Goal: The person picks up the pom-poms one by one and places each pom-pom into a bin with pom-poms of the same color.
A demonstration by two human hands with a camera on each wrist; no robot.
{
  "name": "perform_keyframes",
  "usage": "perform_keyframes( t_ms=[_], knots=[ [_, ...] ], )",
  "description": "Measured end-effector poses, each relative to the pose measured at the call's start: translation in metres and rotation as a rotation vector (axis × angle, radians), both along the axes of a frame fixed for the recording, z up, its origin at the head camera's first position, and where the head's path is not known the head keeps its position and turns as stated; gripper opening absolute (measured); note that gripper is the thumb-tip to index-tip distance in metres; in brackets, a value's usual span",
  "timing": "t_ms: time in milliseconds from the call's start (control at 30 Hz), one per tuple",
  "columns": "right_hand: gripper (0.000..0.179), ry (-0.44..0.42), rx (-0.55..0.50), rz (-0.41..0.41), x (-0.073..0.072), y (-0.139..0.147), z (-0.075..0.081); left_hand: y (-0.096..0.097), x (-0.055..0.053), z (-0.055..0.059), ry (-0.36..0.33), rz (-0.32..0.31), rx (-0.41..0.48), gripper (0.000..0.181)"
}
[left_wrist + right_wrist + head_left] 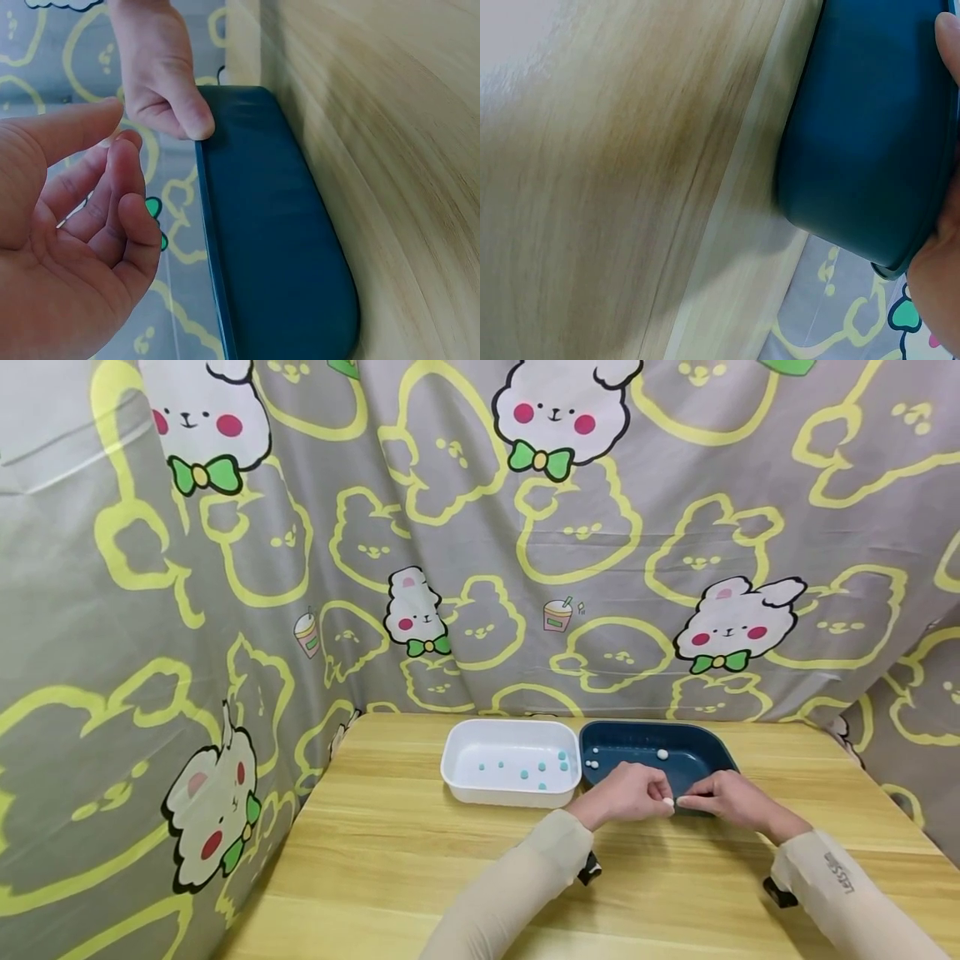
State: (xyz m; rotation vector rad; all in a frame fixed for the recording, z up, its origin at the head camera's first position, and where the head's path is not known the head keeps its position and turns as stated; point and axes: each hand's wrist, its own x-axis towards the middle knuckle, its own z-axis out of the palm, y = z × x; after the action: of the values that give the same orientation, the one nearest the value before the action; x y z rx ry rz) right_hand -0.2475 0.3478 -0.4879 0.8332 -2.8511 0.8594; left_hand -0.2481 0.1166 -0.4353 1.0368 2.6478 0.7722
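Between its thumb and fingers, my left hand [628, 792] pinches a small white ball [668, 802] above the front rim of a dark blue tray [716, 745]. In the left wrist view only a sliver of the ball [109, 140] shows between the fingertips. My right hand [733, 800] grips the tray's front rim, its thumb [196, 124] on the outer side and its fingers mostly hidden behind the wall. Inside the dark blue tray, a larger white ball [662, 754] lies near the back, and several smaller white balls [592, 764] lie at the left end.
A white tray [480, 793] stands directly left of the dark blue one and holds several small turquoise balls [524, 774]. Both stand toward the far edge of the wooden table [375, 860]. A patterned curtain [480, 543] hangs behind and at the sides.
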Motion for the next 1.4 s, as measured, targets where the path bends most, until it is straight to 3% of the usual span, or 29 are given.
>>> perform_keyframes(
  t_ms=[300, 567, 767, 933, 1400],
  knots=[
    [0.016, -0.012, 0.001, -0.024, 0.002, 0.0, 0.003, 0.009, 0.001, 0.0, -0.017, -0.009, 0.003, 0.005],
    [0.016, -0.035, 0.009, -0.048, 0.001, 0.0, 0.007, 0.019, -0.001, 0.002, 0.012, -0.005, -0.012, 0.006],
    [0.017, -0.007, 0.015, -0.025, 0.0, 0.0, 0.007, 0.023, -0.006, 0.002, 0.017, 0.015, -0.026, 0.012],
    [0.023, -0.042, 0.0, -0.047, 0.0, -0.001, 0.007, 0.025, -0.011, 0.001, 0.024, 0.038, -0.049, 0.014],
    [0.024, -0.044, 0.027, -0.039, 0.0, 0.001, 0.003, 0.027, -0.016, -0.008, -0.021, 0.091, -0.047, 0.015]
  ],
)
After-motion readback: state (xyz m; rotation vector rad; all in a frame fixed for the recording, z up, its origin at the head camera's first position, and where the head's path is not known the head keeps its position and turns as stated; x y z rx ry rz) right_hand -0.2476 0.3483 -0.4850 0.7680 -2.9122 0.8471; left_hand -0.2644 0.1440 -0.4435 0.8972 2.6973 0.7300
